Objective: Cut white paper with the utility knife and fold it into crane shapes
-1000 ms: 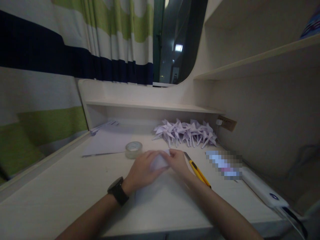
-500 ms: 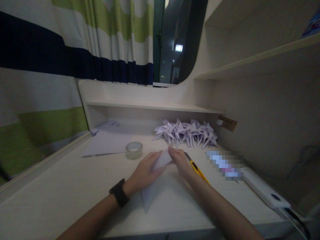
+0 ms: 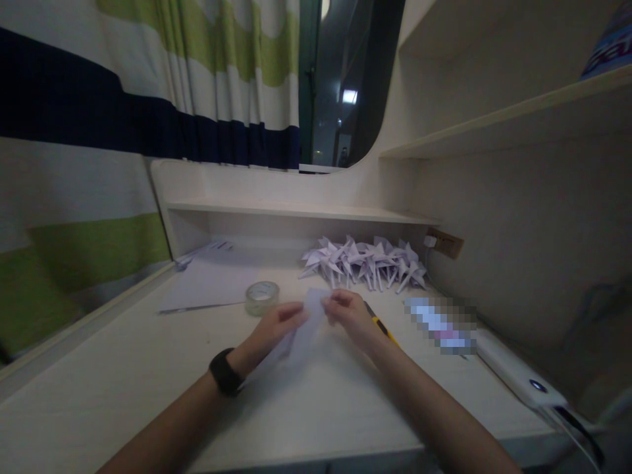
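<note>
A sheet of white paper (image 3: 310, 322), its lower part blurred, is held up between my two hands above the desk. My left hand (image 3: 276, 331), with a black watch (image 3: 226, 372) on its wrist, pinches the paper's left edge. On the opposite side my right hand (image 3: 350, 316) grips the upper right edge between thumb and fingers. A roll of clear tape (image 3: 261, 297) sits just beyond my left hand. Partly behind my right hand lies a yellow utility knife (image 3: 382, 328).
Several folded paper pinwheels (image 3: 368, 260) are lined up at the back. A stack of white paper (image 3: 212, 280) lies at the back left. To the right are a pixelated device (image 3: 439, 326) and a white power strip (image 3: 518, 372) with cables. Shelves (image 3: 508, 108) overhang the right side.
The paper has turned more upright and its folded lower point has swung up off the desk. My left hand has shifted left from across the paper to its edge.
</note>
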Tool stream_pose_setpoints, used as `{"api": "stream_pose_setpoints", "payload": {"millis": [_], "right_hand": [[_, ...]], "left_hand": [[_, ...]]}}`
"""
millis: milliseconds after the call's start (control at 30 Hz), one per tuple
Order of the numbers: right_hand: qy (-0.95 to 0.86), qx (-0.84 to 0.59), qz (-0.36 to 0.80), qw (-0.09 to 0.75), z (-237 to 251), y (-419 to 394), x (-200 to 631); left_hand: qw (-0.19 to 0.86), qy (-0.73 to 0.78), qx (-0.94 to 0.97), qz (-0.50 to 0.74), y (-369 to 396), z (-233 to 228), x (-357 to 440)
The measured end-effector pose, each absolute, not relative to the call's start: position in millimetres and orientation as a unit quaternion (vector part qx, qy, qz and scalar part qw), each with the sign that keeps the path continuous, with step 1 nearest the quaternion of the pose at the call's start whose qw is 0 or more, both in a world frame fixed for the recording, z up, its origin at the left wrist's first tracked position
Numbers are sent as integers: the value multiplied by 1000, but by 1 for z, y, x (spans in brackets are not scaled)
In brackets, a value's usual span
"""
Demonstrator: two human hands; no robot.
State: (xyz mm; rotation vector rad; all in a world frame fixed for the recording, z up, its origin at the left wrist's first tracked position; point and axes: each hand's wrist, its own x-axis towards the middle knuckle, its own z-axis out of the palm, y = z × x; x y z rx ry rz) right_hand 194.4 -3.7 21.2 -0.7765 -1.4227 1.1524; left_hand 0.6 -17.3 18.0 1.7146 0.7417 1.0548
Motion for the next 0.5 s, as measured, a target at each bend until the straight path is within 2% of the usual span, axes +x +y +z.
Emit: {"api": "stream_pose_setpoints", "payload": {"millis": [133,333,500], "right_hand": [[-620,-348,384,589,23,-8,188],[-665,-351,278,598,22,-22,181],[-684,-325,286,588,24,-25,183]], "left_hand": [[387,341,715,472,-15,23,-1],[223,369,754,496,-17,29,-7],[196,361,766,494,-16,28,-8]]}}
